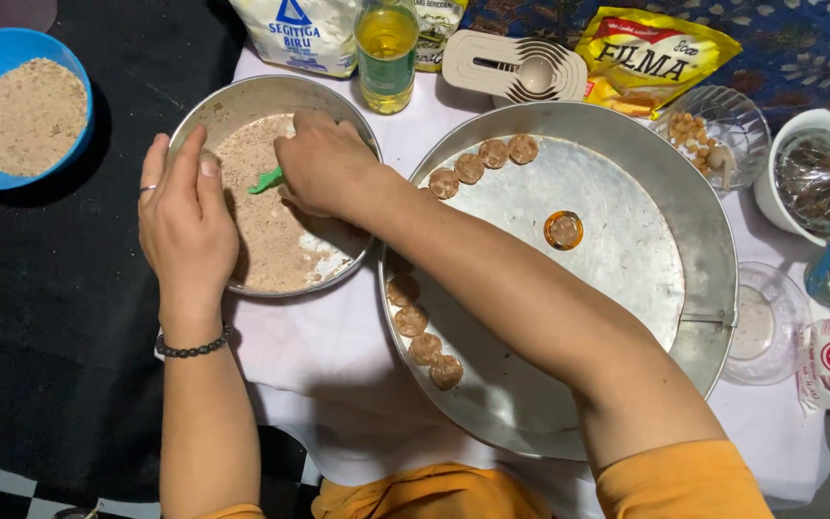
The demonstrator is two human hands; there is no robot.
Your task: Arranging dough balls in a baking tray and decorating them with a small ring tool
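My left hand (pixel 184 216) grips the left rim of a round metal bowl (pixel 242 101) that holds a pale brown crumbly dough (pixel 266 226). My right hand (pixel 324 163) reaches across into that bowl, its fingers closed on a small green tool (pixel 265 180) pressed into the dough. To the right lies a large round metal tray (pixel 626 259). Several small round brown dough pieces (pixel 482 165) curve along its far and left edges. A small orange mould (pixel 563 230) filled with dough sits near the tray's middle.
A blue bowl (pixel 21 106) of brown crumbs sits far left on black cloth. Behind stand a white flour bag (pixel 295 34), an oil bottle (pixel 386 53), a beige measuring spoon set (pixel 516 69) and a yellow packet (pixel 650 53). Glass bowls (pixel 722 125) and a white cup (pixel 818 178) stand right.
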